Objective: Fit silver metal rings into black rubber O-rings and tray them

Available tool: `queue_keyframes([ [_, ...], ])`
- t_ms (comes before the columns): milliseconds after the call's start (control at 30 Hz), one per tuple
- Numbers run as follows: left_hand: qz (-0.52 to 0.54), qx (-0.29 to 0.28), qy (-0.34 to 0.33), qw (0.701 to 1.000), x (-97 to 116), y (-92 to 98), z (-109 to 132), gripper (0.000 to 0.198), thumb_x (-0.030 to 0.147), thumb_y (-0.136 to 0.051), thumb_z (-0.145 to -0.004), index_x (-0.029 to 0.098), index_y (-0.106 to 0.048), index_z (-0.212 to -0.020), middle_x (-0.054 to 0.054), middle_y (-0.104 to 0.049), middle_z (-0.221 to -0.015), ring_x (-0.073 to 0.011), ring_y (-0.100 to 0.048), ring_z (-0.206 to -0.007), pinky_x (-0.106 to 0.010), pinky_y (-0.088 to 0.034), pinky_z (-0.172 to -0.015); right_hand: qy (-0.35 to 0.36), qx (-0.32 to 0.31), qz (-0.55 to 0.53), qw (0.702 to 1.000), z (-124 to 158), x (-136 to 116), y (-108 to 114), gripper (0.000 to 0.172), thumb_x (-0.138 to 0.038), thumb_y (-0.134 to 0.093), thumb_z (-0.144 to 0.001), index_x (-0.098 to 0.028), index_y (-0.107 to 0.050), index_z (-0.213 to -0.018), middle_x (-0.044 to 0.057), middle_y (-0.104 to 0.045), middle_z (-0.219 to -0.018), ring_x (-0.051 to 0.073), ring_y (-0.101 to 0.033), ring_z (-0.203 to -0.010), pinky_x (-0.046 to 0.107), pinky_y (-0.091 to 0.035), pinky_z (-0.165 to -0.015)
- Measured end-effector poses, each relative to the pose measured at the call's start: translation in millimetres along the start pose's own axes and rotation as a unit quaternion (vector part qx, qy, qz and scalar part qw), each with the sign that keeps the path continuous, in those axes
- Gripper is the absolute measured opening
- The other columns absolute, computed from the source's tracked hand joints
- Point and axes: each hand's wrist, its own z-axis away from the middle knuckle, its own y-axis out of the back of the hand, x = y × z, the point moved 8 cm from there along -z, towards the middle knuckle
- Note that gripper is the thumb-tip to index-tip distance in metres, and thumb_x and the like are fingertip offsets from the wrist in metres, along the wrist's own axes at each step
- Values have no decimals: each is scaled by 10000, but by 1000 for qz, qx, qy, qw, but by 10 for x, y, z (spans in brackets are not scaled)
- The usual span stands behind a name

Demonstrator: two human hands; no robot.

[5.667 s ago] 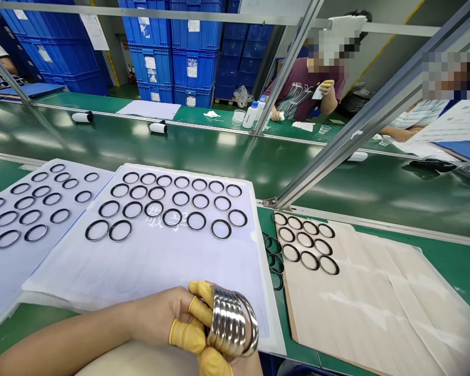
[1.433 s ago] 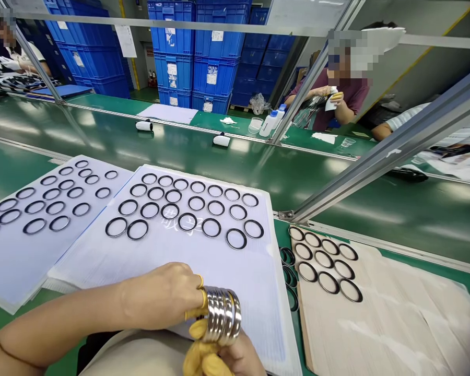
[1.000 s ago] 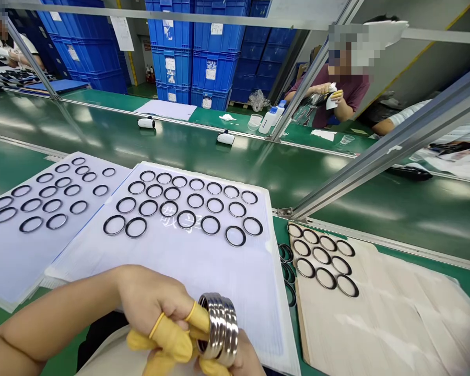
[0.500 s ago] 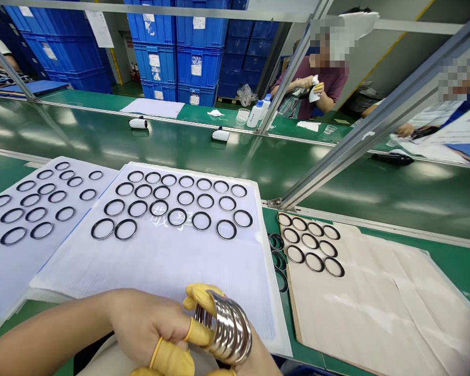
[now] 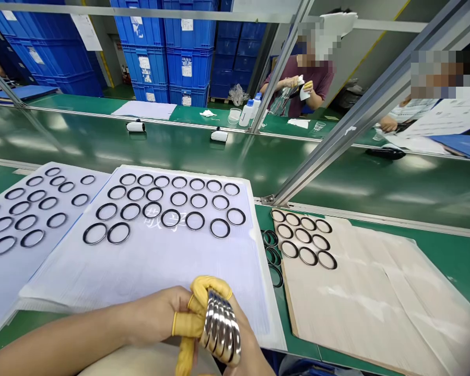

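Note:
A stack of several shiny metal rings (image 5: 221, 329) is bunched at the bottom middle, close to my body. My right hand (image 5: 241, 318) is curled around the stack, its yellow-covered fingers bent over the top; the rings hide part of it. From the left, my left hand (image 5: 168, 316) reaches across, its yellow-covered fingers closed against the stack's left side. Its fingertips are partly hidden. Beyond my hands, rows of dark-edged rings (image 5: 195, 220) lie flat on a white sheet (image 5: 141, 277).
More rings lie on another white sheet (image 5: 68, 245) at left and on a beige board (image 5: 356, 292) at right. Several loose rings (image 5: 274, 256) sit between. A slanted metal post (image 5: 337, 130) rises behind the board. Co-workers sit across the green surface (image 5: 172, 146), before blue crates (image 5: 144, 52).
My left hand has moved slightly up and right, its fingers drawing together at the stack's side. The rings have turned more edge-on. The whole view has shifted a little.

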Motion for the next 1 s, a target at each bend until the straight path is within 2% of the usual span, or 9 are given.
queue_keyframes([
  [100,3,30,-10,999,2,40,-40,372,474,-816,-662,126,-691,-703,-12,-632,-665,-88,-542,-535,-204,-450,-571,-5,10,-37,999,17,20,-4,851,-740,-654,-693,-275,-437,-1372,125,-519,-1266,302,-579,-1148,365,-503,-957],
  [233,-26,62,-74,995,108,138,-20,395,470,-817,-664,126,-624,-637,-29,-618,-698,-106,-561,-554,-227,-465,-568,-25,8,-85,996,16,207,-46,980,-673,-746,-648,-275,-376,-1464,139,-559,-1299,375,-561,-1211,450,-504,-980],
  [367,-136,107,-152,973,340,222,139,249,364,-767,-744,127,-697,-718,-51,-609,-842,-101,-553,-619,-203,-459,-551,2,-23,-105,994,-69,318,-76,616,-651,-608,-799,-324,-584,-1321,96,-712,-1096,337,-671,-1064,488,-518,-955],
  [500,-259,125,-170,943,526,230,290,217,317,-652,-843,130,-730,-769,-76,-610,-954,-125,-595,-731,-210,-494,-639,61,-96,-134,984,-138,199,-151,408,-576,-659,-806,-351,-720,-1141,64,-775,-1009,297,-703,-1011,463,-511,-960],
  [600,-294,118,-168,933,560,226,294,172,273,-645,-842,136,-735,-791,-75,-623,-963,-163,-617,-845,-236,-509,-749,92,-140,-179,970,-144,135,-260,386,-472,-667,-839,-379,-673,-1214,50,-773,-1072,265,-718,-986,406,-535,-916],
  [700,-263,108,-157,946,507,241,229,121,227,-659,-812,132,-723,-774,-70,-638,-934,-166,-616,-821,-243,-511,-729,121,-143,-225,956,-129,180,-352,431,-564,-636,-820,-346,-699,-1185,53,-780,-1033,280,-736,-940,412,-539,-906],
  [800,-257,97,-162,948,491,245,196,120,180,-627,-814,123,-693,-732,-59,-635,-900,-150,-597,-793,-226,-495,-702,76,-153,-241,955,-77,389,-458,574,-732,-592,-744,-291,-754,-1076,63,-786,-917,293,-735,-929,430,-532,-914],
  [900,-334,65,-162,926,551,244,223,131,148,-587,-841,134,-674,-744,-9,-597,-791,-101,-545,-709,-173,-448,-637,14,-155,-209,965,19,630,-489,699,-818,-514,-718,-245,-754,-1037,99,-769,-880,302,-718,-952,437,-551,-868],
  [1000,-379,-34,-75,922,496,275,238,104,209,-600,-864,167,-692,-840,46,-534,-611,-61,-459,-515,-146,-398,-496,-19,-139,-153,978,80,812,-442,745,-861,-467,-700,-223,-760,-950,91,-747,-795,299,-722,-843,406,-582,-770],
])
